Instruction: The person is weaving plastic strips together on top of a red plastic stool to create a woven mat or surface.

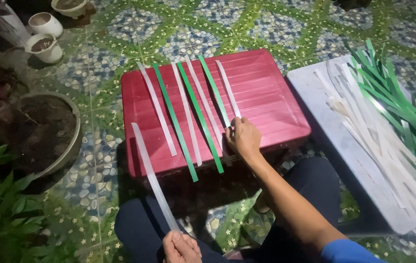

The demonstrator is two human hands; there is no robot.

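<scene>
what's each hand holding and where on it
The left hand pinches a white strip at its near end. The right hand holds nothing; its fingertips rest on strips lying on the red lid.

Single view only, head-mounted, aimed steeply downward and slightly forward. Centred on the red box lid (pixel 247 92); near range, roughly arm's reach. Below the lid, at the bottom edge: knees and left hand (pixel 181 247). Right hand (pixel 243 138) at the lid's near edge. Right of the lid: grey tray (pixel 325 104), cut by the frame edge. Left of the lid: soil-filled pot (pixel 47 131), dimly lit, possibly with plants beside it. Beyond the lid: tiled floor (pixel 208 29). No second view, so no shared area.
</scene>
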